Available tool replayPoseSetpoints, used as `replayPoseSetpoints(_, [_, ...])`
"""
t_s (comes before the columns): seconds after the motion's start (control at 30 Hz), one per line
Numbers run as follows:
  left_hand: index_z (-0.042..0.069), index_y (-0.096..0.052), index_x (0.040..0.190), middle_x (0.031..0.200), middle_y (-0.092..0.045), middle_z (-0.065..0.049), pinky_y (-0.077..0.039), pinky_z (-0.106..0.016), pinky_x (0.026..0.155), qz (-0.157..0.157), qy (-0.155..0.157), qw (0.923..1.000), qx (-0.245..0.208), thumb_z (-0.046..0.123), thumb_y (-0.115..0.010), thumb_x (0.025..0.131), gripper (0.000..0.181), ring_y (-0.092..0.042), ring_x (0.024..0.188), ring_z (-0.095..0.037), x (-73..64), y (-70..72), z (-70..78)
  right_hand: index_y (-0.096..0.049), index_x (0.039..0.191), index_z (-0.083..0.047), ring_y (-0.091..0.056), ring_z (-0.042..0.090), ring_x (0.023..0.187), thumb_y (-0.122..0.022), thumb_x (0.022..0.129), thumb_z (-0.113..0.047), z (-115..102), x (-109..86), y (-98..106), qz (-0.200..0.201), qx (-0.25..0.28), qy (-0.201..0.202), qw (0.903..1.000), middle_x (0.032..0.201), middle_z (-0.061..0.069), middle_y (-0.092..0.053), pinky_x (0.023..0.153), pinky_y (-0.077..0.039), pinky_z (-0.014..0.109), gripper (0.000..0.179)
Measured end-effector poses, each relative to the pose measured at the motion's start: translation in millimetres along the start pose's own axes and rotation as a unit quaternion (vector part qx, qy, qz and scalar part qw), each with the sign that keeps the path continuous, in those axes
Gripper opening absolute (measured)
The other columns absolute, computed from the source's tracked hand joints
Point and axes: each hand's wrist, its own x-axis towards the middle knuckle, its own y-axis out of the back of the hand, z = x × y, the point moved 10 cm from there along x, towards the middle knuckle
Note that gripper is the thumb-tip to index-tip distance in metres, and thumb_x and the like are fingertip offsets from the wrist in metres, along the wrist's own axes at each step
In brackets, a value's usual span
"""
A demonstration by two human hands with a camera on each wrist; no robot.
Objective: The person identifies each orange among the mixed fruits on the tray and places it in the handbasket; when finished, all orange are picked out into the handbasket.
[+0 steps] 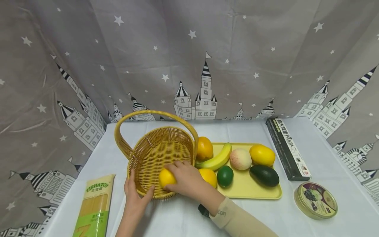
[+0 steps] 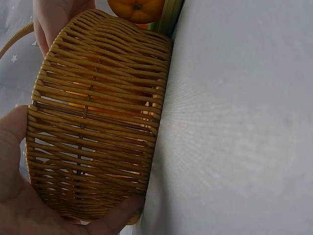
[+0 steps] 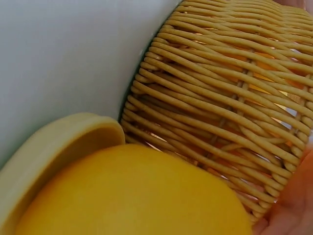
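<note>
A wicker basket (image 1: pixel 165 148) with a tall arched handle stands on the white table. At its near left side my left hand (image 1: pixel 136 194) grips the wall; in the left wrist view, the thumb and a finger (image 2: pixel 120 215) spread over the woven side. My right hand (image 1: pixel 186 177) reaches over the near right rim and holds a round yellow fruit (image 1: pixel 167 178) low inside the basket. The palm and finger undersides are hidden. Close beneath the right wrist, another yellow fruit (image 3: pixel 137 196) lies on the tray's edge beside the basket.
Right of the basket, a yellow tray (image 1: pixel 251 194) bears an orange (image 1: pixel 205 148), banana (image 1: pixel 217 159), peach (image 1: pixel 240 159), green fruit (image 1: pixel 225 176), avocado (image 1: pixel 264 175) and yellow fruit (image 1: pixel 262 154). Pasta box (image 1: pixel 288 149) and round tin (image 1: pixel 315 200) stand right; noodle packet (image 1: pixel 93 207) left.
</note>
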Motion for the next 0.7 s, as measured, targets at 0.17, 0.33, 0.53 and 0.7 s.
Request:
replayPoseSetpoints(0.17, [0.011,0.013,0.154,0.152,0.015,-0.03,-0.015,-0.067,0.106,-0.001,-0.003,1.0,-0.002,0.02,-0.066,0.091,0.101,0.0,0.138,-0.053,-1.5,0.1,0.2,-0.057,0.134,-0.02,-0.052,0.024,0.117,-0.068,0.085,-0.051,0.0,-10.5,14.4,0.021,0.024,0.015,0.9994,0.13,0.002,-0.058,0.098,-0.044,0.039,0.059])
replayPoseSetpoints(0.33, [0.014,0.012,0.154,0.153,0.015,-0.028,-0.014,-0.066,0.107,0.006,-0.003,1.0,0.002,0.02,-0.065,0.091,0.1,0.0,0.139,-0.052,-1.7,1.5,0.4,-0.057,0.134,-0.02,-0.051,0.021,0.119,-0.067,0.088,-0.046,6.5,-26.5,42.1,0.059,0.053,0.025,0.9966,0.132,-0.001,-0.056,0.101,-0.042,0.037,0.053])
replayPoseSetpoints(0.53, [0.012,0.013,0.154,0.153,0.015,-0.03,-0.015,-0.066,0.107,0.002,-0.002,1.0,0.001,0.02,-0.066,0.091,0.101,-0.001,0.139,-0.053,-0.6,1.1,0.1,-0.055,0.136,-0.019,-0.049,0.02,0.124,-0.07,0.088,-0.04,25.0,-48.0,76.7,0.108,0.106,0.002,0.9885,0.136,-0.001,-0.054,0.103,-0.04,0.039,0.054])
replayPoseSetpoints(0.7, [0.012,0.013,0.154,0.153,0.014,-0.029,-0.016,-0.067,0.106,0.002,-0.008,1.0,-0.001,0.02,-0.066,0.091,0.101,-0.003,0.138,-0.054,-0.2,0.7,0.8,-0.055,0.137,-0.022,-0.049,0.019,0.124,-0.073,0.085,-0.039,52.1,-64.8,90.3,0.141,0.139,-0.048,0.979,0.136,-0.005,-0.054,0.103,-0.039,0.04,0.056])
